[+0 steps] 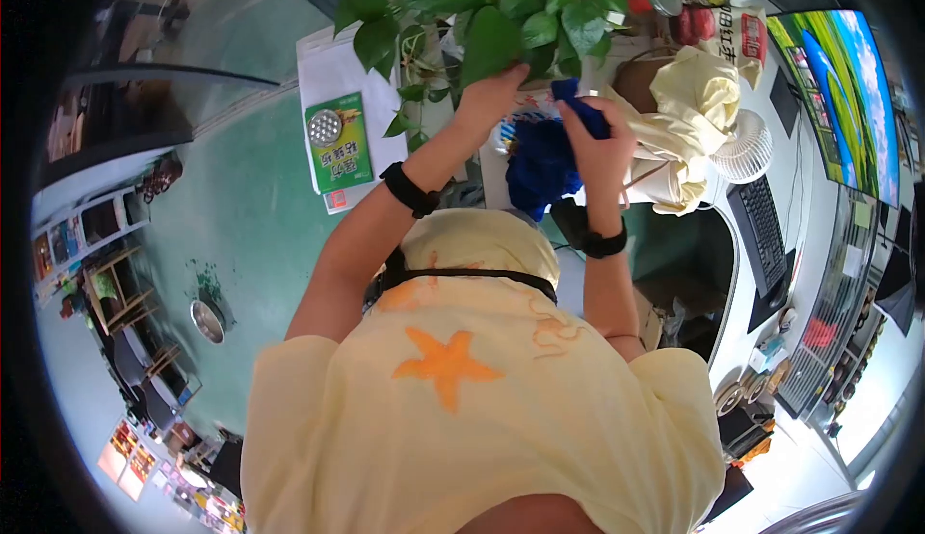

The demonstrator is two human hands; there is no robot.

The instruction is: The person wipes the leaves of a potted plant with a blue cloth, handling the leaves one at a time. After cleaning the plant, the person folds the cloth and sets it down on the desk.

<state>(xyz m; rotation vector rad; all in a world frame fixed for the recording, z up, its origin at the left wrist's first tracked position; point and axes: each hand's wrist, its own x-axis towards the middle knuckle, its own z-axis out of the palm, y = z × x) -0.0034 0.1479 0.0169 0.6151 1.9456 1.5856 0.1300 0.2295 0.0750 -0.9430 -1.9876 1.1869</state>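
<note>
Two hands are up at the plant [501, 4] at the far middle of the scene, and we log them as ours, with a black band on each wrist. Our left hand [491, 96] reaches to the underside of a big leaf [491, 38]. Its fingertips meet the leaf edge, but we cannot tell whether they pinch it or just prop it. Our right hand [599, 144] is closed around a blue cloth [544, 163]. The top of the cloth is bunched in the fingers just right of that leaf, and the rest hangs down toward us between the two forearms. The cloth sits just below the foliage and near the left hand, and we see no contact with the leaf yet.

We judge the step in hand to be steadying one leaf while the cloth is brought to it, so this looks early in the work, with many leaves around. The next move calls for the left hand to keep the leaf flat and supported while the cloth passes gently along it, without tugging the stem.

Left of the plant a green pack [339, 144] lies on a white sheet [328, 67]. To the right are a yellow garment [699, 101], a small fan [742, 147], a keyboard [761, 216] and a monitor [838, 91].
</note>
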